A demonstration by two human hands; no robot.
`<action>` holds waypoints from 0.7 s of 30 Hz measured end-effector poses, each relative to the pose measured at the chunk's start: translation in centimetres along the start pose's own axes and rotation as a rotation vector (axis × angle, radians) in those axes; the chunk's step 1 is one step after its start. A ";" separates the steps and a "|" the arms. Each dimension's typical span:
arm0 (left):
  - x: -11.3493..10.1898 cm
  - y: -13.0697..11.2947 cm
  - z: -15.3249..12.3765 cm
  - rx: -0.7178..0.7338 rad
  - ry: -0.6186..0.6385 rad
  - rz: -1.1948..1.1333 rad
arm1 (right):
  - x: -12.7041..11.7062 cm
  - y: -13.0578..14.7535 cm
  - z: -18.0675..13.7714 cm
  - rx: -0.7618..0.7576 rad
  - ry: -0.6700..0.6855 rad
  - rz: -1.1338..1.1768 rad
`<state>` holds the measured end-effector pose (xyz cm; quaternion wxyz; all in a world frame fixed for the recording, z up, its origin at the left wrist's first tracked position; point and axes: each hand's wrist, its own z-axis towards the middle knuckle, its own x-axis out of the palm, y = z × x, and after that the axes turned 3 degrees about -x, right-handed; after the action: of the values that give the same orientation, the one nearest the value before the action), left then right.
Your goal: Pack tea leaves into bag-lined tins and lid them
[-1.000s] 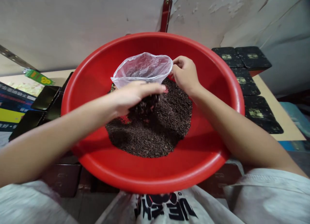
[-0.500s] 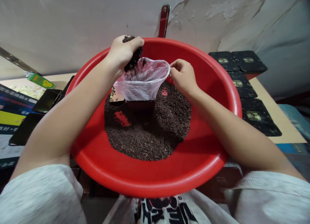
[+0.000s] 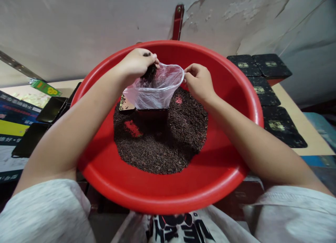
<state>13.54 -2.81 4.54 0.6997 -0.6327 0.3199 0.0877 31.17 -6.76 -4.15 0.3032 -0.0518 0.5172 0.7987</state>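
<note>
A big red plastic basin (image 3: 231, 106) rests on my lap and holds a heap of dark loose tea leaves (image 3: 162, 145). In the heap stands a small dark box lined with a clear plastic bag (image 3: 157, 90). My left hand (image 3: 138, 62) is closed on a fistful of tea leaves at the bag's left rim, over its mouth. My right hand (image 3: 198, 82) pinches the bag's right rim and holds it open.
Black tins (image 3: 265, 85) lie on the table to the right of the basin, and more black tins (image 3: 51, 108) to the left. Printed cartons (image 3: 13, 120) sit at the far left. A peeling wall rises close behind the basin.
My left hand scooped tea leaves from the heap, lifted them above the bag, then came down to the bag's mouth. My right hand kept its hold on the rim.
</note>
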 end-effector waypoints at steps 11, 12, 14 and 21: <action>0.6 -0.1 -0.9 0.046 -0.013 0.537 | -0.1 0.8 -0.2 0.048 0.014 -0.015; 0.6 0.0 -0.9 0.060 0.004 0.552 | -0.1 0.8 -0.2 0.050 0.018 -0.021; 0.7 0.1 -0.9 0.121 0.015 0.548 | -0.2 0.9 -0.3 0.054 0.025 -0.028; 3.5 0.7 -5.3 0.671 -0.124 0.791 | 0.1 1.0 -0.3 0.071 0.020 -0.029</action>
<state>14.13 -8.66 2.01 0.7950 -0.1981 0.5030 0.2753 30.51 -7.25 -3.52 0.3113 -0.0564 0.5474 0.7747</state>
